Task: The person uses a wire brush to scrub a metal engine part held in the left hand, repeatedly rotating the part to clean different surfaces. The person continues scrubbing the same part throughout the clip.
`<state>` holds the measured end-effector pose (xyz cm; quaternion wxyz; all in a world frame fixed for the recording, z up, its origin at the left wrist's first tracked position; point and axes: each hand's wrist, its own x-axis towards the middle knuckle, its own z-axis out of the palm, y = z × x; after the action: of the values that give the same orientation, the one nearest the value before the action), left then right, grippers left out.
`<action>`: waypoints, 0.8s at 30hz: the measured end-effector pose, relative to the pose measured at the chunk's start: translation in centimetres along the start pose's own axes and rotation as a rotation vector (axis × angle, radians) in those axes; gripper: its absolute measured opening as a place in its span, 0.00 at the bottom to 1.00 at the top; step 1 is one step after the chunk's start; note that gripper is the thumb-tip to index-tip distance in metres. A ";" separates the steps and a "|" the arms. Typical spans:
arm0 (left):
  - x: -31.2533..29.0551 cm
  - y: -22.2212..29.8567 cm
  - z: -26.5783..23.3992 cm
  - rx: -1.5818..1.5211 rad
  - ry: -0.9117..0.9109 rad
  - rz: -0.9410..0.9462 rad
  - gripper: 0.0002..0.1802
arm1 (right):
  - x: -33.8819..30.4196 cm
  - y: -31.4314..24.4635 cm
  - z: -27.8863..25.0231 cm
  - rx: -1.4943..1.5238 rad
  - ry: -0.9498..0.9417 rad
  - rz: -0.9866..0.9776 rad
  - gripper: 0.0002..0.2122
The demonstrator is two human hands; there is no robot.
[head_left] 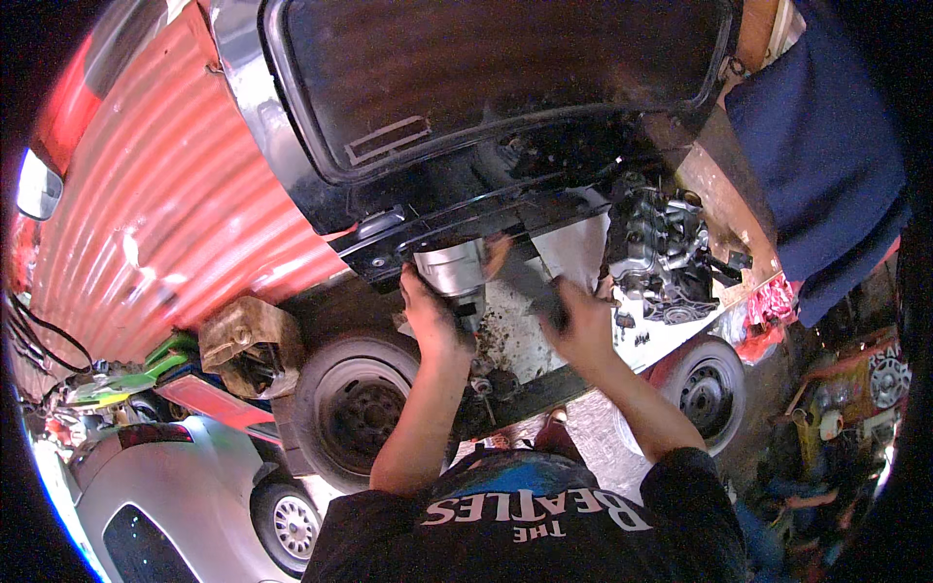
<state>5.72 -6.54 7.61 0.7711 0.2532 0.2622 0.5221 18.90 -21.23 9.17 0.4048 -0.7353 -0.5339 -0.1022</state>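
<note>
My left hand [431, 316] is closed around a bright silver metal cylinder [450, 269] with ring-like bands, which looks like a piston. A narrower dark metal part extends below it, partly hidden by my fingers. Just to the right, my right hand [580, 328] grips a dark flat piece [525, 282], smeared by motion, so its kind does not show. Both hands are raised over a dirt-specked pale worktop [520, 335]. Small dark metal parts [494, 386] lie by its near edge, below my left hand.
A greasy engine assembly [661, 248] sits on the right side of the worktop. Behind stands a black car panel [379, 155] with a window. Wheels [355, 413] flank the near edge, and a red corrugated sheet [165, 223] fills the left. A silver car [185, 496] is at lower left.
</note>
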 end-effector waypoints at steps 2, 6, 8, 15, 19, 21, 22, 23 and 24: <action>-0.2 0.1 0.1 0.015 0.052 0.049 0.27 | 1.4 2.2 0.4 0.163 -0.006 0.490 0.18; -2.0 1.2 0.8 0.048 -0.108 0.009 0.27 | -1.6 -2.2 0.2 0.084 0.017 -0.127 0.18; -1.3 0.9 0.5 -0.007 -0.041 0.048 0.28 | -1.0 0.9 1.5 0.103 0.054 0.112 0.16; 0.3 0.6 -1.6 -0.186 -0.351 -0.080 0.30 | -1.9 -0.8 2.4 0.273 0.156 -0.144 0.15; 1.2 1.6 -2.4 -0.416 -0.629 -0.232 0.32 | -1.9 -1.2 0.0 0.413 0.181 0.144 0.13; 1.9 1.7 -3.2 -0.524 -0.775 -0.388 0.33 | -1.9 -2.5 -0.8 0.381 -0.019 -0.005 0.12; 1.4 1.5 -2.9 -0.478 -0.643 -0.381 0.33 | -2.0 -2.9 -1.1 0.362 -0.116 -0.074 0.11; 0.9 1.5 -2.6 -0.425 -0.511 -0.374 0.34 | -1.5 -2.9 -1.1 0.348 -0.207 0.108 0.12; 0.2 1.9 -1.6 -0.404 -0.559 -0.335 0.34 | -1.5 -1.7 -0.6 0.296 -0.118 0.116 0.12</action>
<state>3.38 -5.56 7.67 0.9218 0.1823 -0.0288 0.3408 17.03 -22.51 9.54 0.4820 -0.7020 -0.5224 0.0445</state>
